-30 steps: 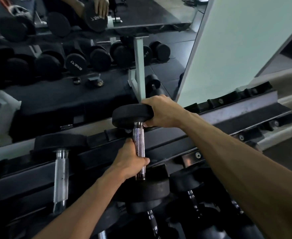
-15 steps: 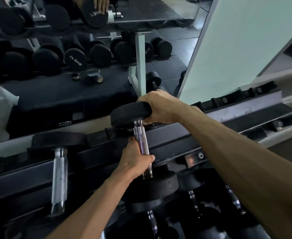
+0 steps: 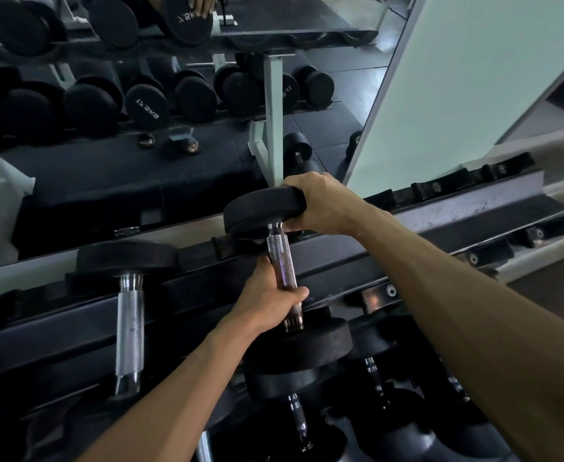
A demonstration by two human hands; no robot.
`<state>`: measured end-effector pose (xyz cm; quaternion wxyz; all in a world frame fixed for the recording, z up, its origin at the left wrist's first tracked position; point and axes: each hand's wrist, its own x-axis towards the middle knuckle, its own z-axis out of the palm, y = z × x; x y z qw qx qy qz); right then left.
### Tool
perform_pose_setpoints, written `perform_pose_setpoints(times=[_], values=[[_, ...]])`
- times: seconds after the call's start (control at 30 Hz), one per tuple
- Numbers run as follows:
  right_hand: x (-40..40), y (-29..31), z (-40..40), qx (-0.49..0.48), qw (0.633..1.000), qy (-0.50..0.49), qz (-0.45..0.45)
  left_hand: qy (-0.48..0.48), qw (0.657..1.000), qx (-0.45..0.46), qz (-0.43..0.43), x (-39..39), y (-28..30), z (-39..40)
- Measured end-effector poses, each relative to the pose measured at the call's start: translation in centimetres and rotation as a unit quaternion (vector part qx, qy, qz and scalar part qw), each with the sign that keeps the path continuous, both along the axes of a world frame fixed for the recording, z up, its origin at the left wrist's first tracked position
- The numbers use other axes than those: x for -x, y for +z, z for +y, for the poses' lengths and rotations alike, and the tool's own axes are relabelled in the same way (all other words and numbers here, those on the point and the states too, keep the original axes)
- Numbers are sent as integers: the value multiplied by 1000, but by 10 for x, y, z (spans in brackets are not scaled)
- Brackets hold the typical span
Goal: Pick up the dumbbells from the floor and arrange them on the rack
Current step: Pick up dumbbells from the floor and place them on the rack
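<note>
On the top shelf of the rack (image 3: 467, 211), against the mirror (image 3: 140, 128), the dumbbell (image 3: 282, 261) now sits with its far head nearer the back rail than a second ago, and its near head has swung slightly right; the left hand (image 3: 270, 296) has slid down the handle with it. That hand's fingers curl round the knurled bar, while the right hand (image 3: 324, 205) wraps its fingers over the far head, thumb below. I judge the weight is nearly seated, both hands steering it into its cradle. A racked dumbbell (image 3: 128, 315) lies well apart to the left, so that side has room; to the right the shelf runs bare toward its end. Below the front rail, lower dumbbells (image 3: 374, 371) crowd just under the near head, leaving little room to drop.
</note>
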<state>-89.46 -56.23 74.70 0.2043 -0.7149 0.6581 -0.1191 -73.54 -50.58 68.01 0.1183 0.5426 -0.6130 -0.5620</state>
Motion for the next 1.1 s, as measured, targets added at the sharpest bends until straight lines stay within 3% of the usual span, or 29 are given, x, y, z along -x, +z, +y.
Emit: perform_pose_setpoints(times=[0.2, 0.33, 0.5, 0.83, 1.1], values=[[0, 2, 9, 7, 1000, -24, -8, -6, 999, 47, -23, -6, 8, 2], [1, 10, 25, -3, 999, -51, 2, -27, 979, 179, -90, -19, 24, 13], [-6, 33, 74, 21, 993, -114, 15, -117, 946, 283, -104, -31, 52, 42], [-7, 61, 240, 24, 968, -232, 98, -272, 870, 403, -79, -32, 97, 142], [29, 55, 415, 2, 926, -367, 92, -381, 824, 419, -33, 16, 87, 259]])
